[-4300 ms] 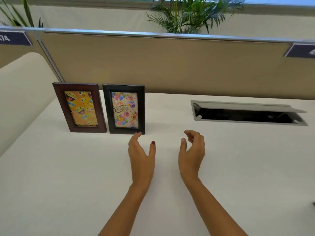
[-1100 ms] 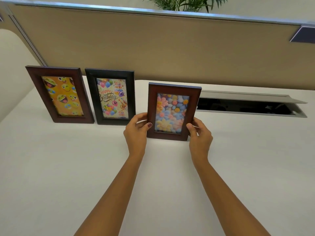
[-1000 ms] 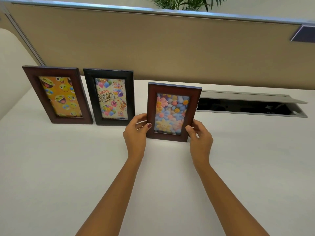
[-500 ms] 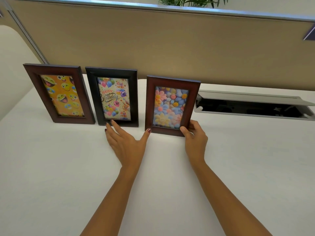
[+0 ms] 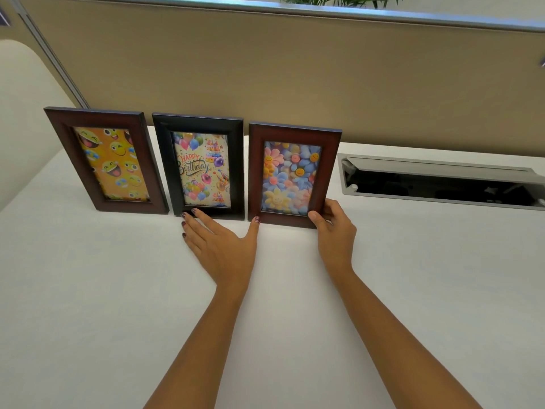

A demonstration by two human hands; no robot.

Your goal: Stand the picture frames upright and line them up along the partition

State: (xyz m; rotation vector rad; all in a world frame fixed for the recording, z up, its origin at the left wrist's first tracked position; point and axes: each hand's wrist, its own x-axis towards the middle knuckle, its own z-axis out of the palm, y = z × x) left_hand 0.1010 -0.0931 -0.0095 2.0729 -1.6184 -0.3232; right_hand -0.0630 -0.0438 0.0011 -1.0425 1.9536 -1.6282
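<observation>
White table [image 5: 88, 290] under a tan partition [image 5: 295, 84], cable tray [image 5: 442, 184] open at right. Right hand [image 5: 334, 228] has its grip closed on the flower frame [image 5: 290, 175] at the lower right corner, thumb on the front. Left hand [image 5: 219, 242] lies flat and open on the table, thumb tip touching the flower frame's lower left corner, fingertips [image 5: 193, 212] at the base of the birthday frame [image 5: 203, 166]. Vs approx. 1 s ago: flower frame has gone back from a two-hand hold into the row, w/ the left hand let go. Emoji frame [image 5: 109, 160] stands at far left. All three upright, just beside each other; prob. only a final nudge left.
</observation>
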